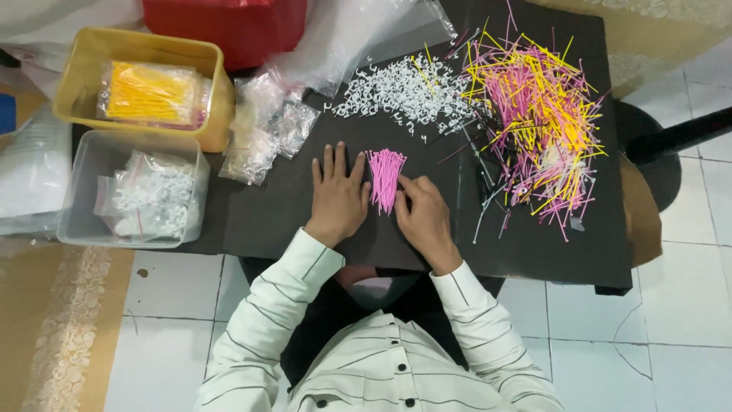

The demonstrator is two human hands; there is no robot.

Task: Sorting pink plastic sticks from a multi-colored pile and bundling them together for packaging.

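the left hand (338, 197) lies flat and released on the black table (259, 217), touching one small bundle of pink sticks (386, 178). the right hand (424, 216) presses the bundle's other side with its fingertips, not clenched. the sticks look thin, light and bendy, easy to scatter, so squeezing the bundle at its middle seems best. further left stand two tubs: one clear tub (80, 164), one yellow tub (91, 53). beyond lie one heap of white hooks (404, 91), perhaps clips, and one heap of pink and yellow sticks (534, 114).

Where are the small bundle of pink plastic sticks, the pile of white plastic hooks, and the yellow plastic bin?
small bundle of pink plastic sticks (385, 177), head view, middle.
pile of white plastic hooks (404, 95), head view, centre.
yellow plastic bin (221, 91), head view, right wall.
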